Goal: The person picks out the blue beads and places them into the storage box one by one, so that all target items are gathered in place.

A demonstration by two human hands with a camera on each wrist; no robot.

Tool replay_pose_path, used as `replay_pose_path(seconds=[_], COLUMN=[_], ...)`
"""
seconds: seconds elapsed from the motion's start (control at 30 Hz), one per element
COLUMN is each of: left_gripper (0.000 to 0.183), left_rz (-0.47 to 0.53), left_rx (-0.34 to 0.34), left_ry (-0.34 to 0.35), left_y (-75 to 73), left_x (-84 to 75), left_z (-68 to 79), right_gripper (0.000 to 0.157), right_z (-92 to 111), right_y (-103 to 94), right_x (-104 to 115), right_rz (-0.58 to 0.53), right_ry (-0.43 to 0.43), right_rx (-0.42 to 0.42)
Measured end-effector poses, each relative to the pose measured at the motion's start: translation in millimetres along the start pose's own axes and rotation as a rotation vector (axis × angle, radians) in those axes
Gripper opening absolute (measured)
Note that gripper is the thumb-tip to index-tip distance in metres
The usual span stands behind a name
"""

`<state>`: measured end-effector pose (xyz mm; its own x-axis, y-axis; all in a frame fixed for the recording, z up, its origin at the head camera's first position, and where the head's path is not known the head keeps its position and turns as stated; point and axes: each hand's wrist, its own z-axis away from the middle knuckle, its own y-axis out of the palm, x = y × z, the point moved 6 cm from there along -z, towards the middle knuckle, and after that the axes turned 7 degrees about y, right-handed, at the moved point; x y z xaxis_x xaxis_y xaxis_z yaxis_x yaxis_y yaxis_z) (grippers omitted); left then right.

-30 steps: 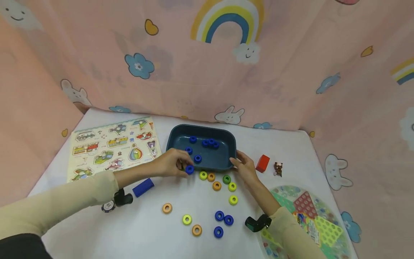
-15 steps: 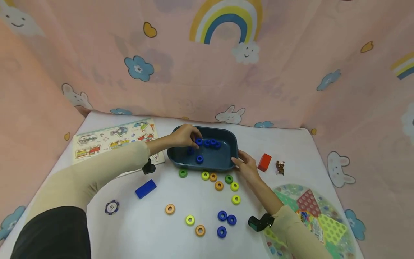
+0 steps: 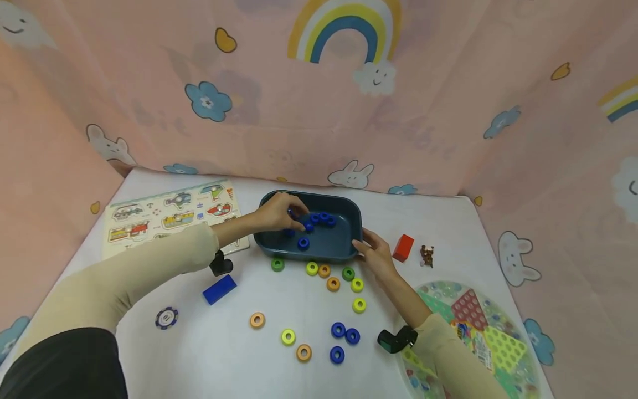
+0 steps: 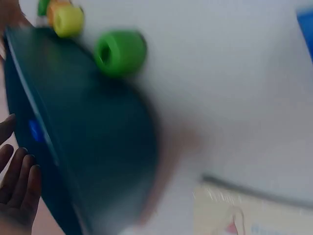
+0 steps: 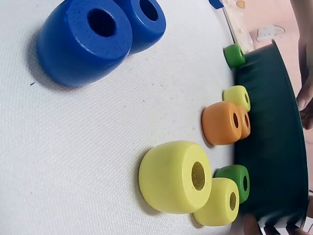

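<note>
My left hand (image 3: 280,213) is over the left part of a dark blue-green tray (image 3: 339,252). Its fingers are relaxed and hold nothing; in the left wrist view the fingers (image 4: 19,178) are loosely extended above the tray wall. A blue bead (image 3: 309,227) lies in the tray just beside the fingertips, among several other blue beads (image 3: 303,244), some partly covered by the hand. My right hand (image 3: 376,256) grips the tray's right end, thumb on the rim. Along the tray's front side stand green (image 3: 277,265), yellow (image 3: 312,269) and orange beads (image 3: 333,284).
Three blue beads (image 3: 337,354) lie nearer the front, with orange and yellow beads (image 3: 288,337) left of them. Around them are a blue block (image 3: 219,290), a poker chip (image 3: 166,318), a picture board (image 3: 174,213), a red block (image 3: 403,247), a small figurine (image 3: 426,256) and a round game board (image 3: 468,343).
My left hand has carried a blue bead from the tray's front edge into the tray and let go of it. A green bead at the front left is uncovered. The right hand stays put.
</note>
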<state>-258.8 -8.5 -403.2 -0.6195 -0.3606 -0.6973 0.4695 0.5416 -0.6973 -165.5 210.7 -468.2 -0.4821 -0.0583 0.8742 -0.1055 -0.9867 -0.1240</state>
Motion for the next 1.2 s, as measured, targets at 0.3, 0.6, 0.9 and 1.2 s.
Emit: replay_pose_path(seconds=[0.3,0.6,0.9,1.2], left_gripper=[0.029,0.03,0.031,0.031], left_rz=[0.176,0.344,0.391,0.315], left_rx=[0.057,0.189,0.349,0.389], left_ry=[0.16,0.21,0.204,0.276], left_y=[41.6,105.2,157.7,172.6], left_x=[-53.7,-83.6,-89.2,-92.2], left_z=[27.6,45.4,66.6,72.8], right_gripper=[0.052,0.051,0.051,0.05], right_z=[0,0,0,-1], right_y=[0.9,0.2,1.6,0.4], right_x=[0,0,0,0], right_rz=[-0.01,-0.015,-0.012,-0.022], right_ry=[-0.003,-0.013,-0.017,-0.022], right_rx=[0.015,0.011,0.004,0.004])
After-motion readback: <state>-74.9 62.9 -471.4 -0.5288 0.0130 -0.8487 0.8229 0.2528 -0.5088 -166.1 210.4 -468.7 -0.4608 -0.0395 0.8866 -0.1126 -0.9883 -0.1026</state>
